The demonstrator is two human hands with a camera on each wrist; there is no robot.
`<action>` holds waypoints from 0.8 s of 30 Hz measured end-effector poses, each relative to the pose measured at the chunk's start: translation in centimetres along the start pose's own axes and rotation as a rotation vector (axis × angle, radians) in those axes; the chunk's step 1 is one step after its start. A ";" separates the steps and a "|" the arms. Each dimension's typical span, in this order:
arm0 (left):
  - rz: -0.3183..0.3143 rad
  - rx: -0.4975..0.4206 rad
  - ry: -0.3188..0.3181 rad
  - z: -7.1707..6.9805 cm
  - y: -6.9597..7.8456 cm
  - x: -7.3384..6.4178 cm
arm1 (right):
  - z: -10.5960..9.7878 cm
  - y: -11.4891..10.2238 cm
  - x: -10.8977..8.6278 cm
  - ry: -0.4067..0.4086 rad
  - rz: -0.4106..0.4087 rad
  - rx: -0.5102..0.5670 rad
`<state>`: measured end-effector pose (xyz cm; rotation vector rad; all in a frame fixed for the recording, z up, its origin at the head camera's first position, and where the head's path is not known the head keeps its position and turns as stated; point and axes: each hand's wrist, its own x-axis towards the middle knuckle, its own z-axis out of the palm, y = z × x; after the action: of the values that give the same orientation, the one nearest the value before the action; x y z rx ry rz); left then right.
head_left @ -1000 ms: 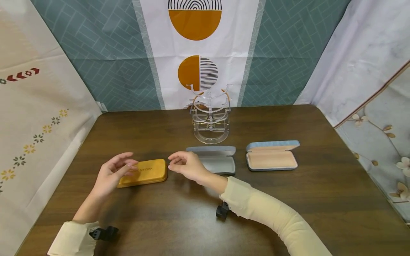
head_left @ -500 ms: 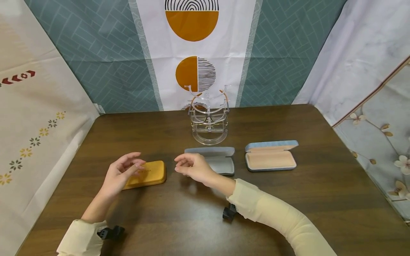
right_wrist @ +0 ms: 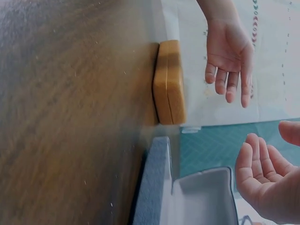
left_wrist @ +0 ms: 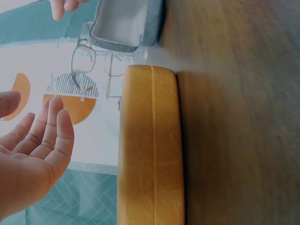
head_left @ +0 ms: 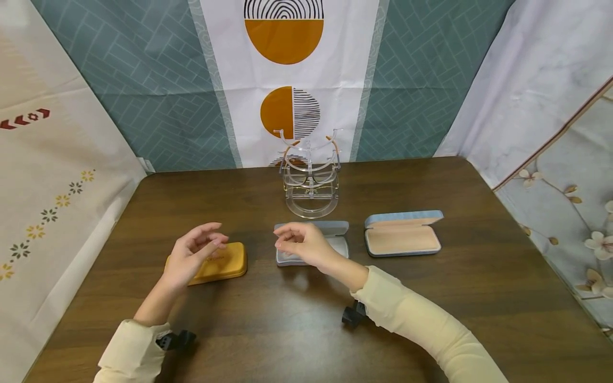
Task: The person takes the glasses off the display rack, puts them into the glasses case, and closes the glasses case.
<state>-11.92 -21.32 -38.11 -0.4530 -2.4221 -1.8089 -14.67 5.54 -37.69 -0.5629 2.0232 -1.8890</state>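
Above the closed yellow glasses case (head_left: 222, 263) hovers my left hand (head_left: 191, 255), fingers relaxed and holding nothing. The left wrist view shows the side of that case (left_wrist: 152, 145) and the left palm (left_wrist: 37, 154) apart from it. My right hand (head_left: 308, 246) is over the open grey glasses case (head_left: 341, 246) and hides part of its left side. In the right wrist view the loosely bent right fingers (right_wrist: 257, 161) hold nothing, with the grey case's lid (right_wrist: 206, 197) behind them.
An open blue case with a peach lining (head_left: 403, 239) lies to the right. Behind the cases stands a clear display rack (head_left: 311, 207) bearing glasses. Patterned cloths (head_left: 191, 106) hang along the back and both sides of the brown table (head_left: 268, 330).
Both hands have shifted rightward: the left farther over the yellow case, the right away from it and over the grey case. The cases have stayed in place while the head view drifts slightly.
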 end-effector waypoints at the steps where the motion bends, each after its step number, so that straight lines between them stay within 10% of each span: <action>1: -0.001 -0.004 -0.003 0.1 0.1 0.1 | -0.2 -0.1 0.0 0.002 -0.005 0.002; 24: -0.005 -0.077 -0.041 2.0 1.1 3.9 | -5.7 -2.1 0.1 0.110 -0.048 -0.059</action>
<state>-15.08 -18.40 -36.74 -0.4954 -2.3888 -1.9192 -17.41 10.38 -35.16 -0.5388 2.1592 -1.9327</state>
